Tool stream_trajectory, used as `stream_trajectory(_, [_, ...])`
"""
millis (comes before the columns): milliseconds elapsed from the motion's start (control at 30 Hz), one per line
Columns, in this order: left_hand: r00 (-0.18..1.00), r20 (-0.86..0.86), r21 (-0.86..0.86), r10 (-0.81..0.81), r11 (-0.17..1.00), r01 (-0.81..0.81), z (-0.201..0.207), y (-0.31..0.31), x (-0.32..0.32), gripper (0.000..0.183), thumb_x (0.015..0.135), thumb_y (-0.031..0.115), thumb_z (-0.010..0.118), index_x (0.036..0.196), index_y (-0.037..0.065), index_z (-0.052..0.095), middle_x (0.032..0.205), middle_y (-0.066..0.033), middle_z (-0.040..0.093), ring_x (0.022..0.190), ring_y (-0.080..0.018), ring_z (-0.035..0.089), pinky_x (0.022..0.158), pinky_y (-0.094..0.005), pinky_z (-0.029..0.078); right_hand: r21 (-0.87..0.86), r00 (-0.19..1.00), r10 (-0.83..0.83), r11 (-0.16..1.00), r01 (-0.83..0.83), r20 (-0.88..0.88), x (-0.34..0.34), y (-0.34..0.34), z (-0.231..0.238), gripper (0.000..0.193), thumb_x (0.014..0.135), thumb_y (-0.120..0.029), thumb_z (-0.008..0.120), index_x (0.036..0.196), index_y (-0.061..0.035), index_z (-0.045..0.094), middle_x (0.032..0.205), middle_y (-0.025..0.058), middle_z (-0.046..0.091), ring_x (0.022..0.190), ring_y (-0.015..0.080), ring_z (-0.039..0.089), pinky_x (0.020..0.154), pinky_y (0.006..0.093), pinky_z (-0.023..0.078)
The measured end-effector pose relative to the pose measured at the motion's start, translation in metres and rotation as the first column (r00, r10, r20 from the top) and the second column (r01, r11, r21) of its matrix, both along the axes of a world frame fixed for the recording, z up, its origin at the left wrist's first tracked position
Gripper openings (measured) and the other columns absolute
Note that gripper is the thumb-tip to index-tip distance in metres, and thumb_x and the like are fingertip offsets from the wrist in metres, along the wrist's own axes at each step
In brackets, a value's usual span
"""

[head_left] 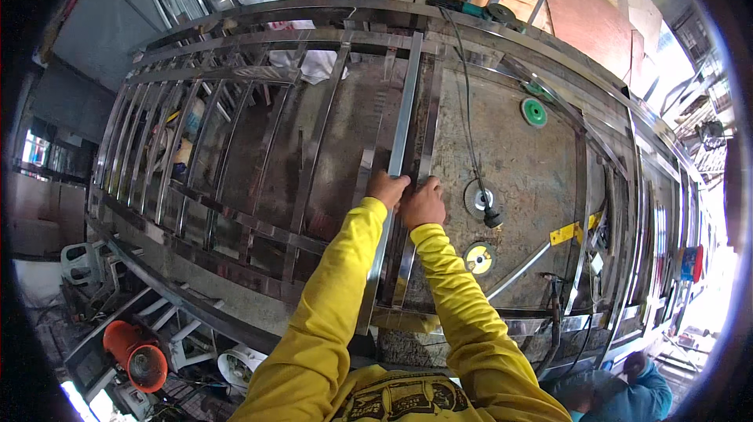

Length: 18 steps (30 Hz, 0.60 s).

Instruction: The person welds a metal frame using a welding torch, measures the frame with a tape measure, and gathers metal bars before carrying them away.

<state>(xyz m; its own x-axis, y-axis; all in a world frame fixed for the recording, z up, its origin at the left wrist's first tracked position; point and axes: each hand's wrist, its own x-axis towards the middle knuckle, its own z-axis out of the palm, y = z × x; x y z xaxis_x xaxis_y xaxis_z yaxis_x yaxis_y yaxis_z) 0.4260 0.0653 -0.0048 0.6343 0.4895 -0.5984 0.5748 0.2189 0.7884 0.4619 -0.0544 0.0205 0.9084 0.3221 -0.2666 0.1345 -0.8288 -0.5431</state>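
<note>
We see a long, straight, silver metal tube (405,108) lying across a polished, barred steel frame (335,81), the fingers of the left hand (387,189) curled around it. The right hand (423,204) sits just beside; we cannot tell whether its fingers grip or merely rest. Uneven pressure could skew the tube and scuff the shiny bars. On the stained grey worktop (510,163), a thin black cable (469,116), if snagged, could tug the green-and-black angle grinder (471,9).
</note>
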Motion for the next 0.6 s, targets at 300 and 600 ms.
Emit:
stream_trajectory(300, [1.000, -0.012, 0.111, 0.004, 0.994, -0.003, 0.033, -0.002, -0.004, 0.036, 0.084, 0.026, 0.069, 0.089, -0.008, 0.064, 0.060, -0.0152, 0.064, 0.045, -0.0274, 0.062, 0.043, -0.0419, 0.050, -0.157, 0.995, 0.057, 0.985, -0.070, -0.083, 0.007, 0.013, 0.008, 0.066, 0.081, -0.041, 0.075, 0.113, 0.0030, 0.037, 0.103, 0.0332, 0.070, 0.100, 0.0498, 0.069, 0.086, 0.0528, 0.056])
stream_trajectory(600, [0.999, -0.033, 0.095, -0.006, 0.995, 0.009, -0.037, 0.001, 0.010, 0.043, 0.084, 0.037, 0.075, 0.084, -0.005, 0.066, 0.076, -0.0136, 0.066, 0.052, -0.0260, 0.060, 0.050, -0.0405, 0.049, -0.292, 0.981, 0.159, 0.938, -0.186, -0.113, 0.013, 0.002, 0.019, 0.061, 0.091, -0.045, 0.066, 0.123, 0.0019, 0.042, 0.105, 0.0269, 0.072, 0.098, 0.0419, 0.072, 0.085, 0.0493, 0.057])
